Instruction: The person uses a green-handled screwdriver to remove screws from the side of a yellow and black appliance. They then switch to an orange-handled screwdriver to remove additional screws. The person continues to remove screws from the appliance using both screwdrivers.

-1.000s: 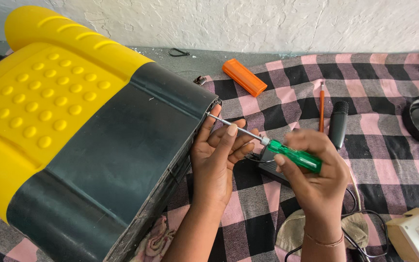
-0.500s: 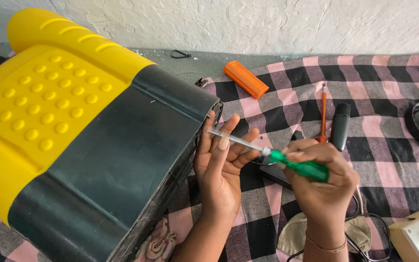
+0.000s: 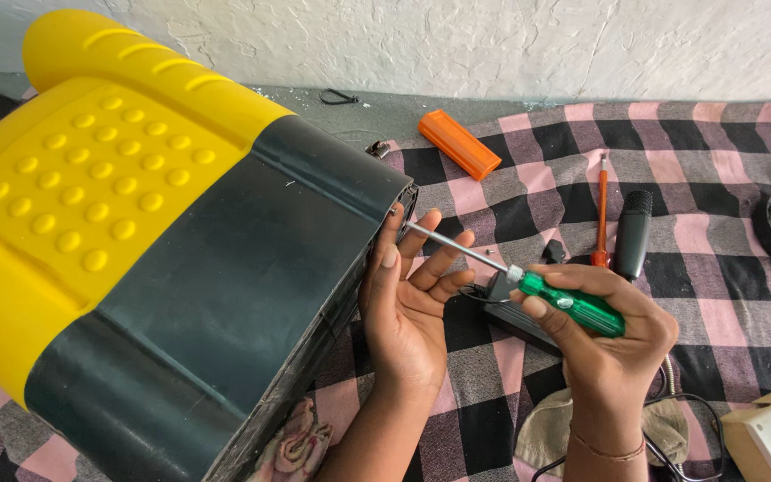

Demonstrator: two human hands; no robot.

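Screwdriver gripped in right hand — shaft across left fingers.

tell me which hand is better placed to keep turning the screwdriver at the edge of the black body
The right hand. It already grips the green handle of the screwdriver, whose tip sits at the edge of the black body. The left hand lies open against that edge, fingers steadying the shaft.

Head camera, looking down, close over the checked cloth
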